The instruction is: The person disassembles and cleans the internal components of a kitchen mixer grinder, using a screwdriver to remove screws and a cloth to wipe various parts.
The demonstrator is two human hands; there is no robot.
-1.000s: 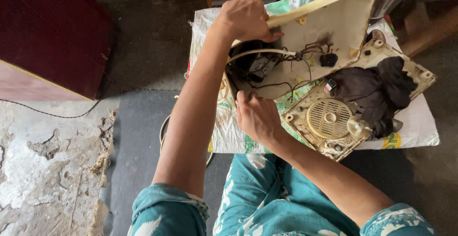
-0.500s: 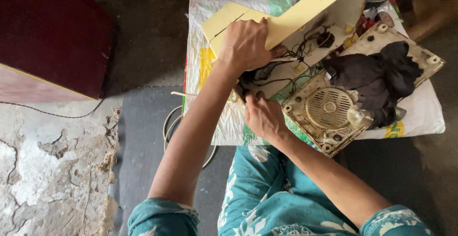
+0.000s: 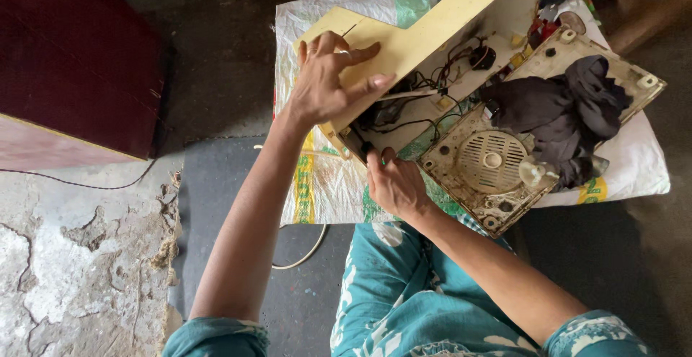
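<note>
Tilted further up since the earlier frame, the yellow cover [image 3: 425,32] rests on the sack [image 3: 317,184] under the flat, open left hand [image 3: 324,83], while the right hand [image 3: 393,184] pinches something unclear among the wires [image 3: 411,104], likely needing fine fingertip control.

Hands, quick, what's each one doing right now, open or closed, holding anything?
Left hand: open, fingers spread, pressed flat on the cream casing panel.
Right hand: curled at the wiring by the casing's lower edge; what it pinches cannot be told.
</note>
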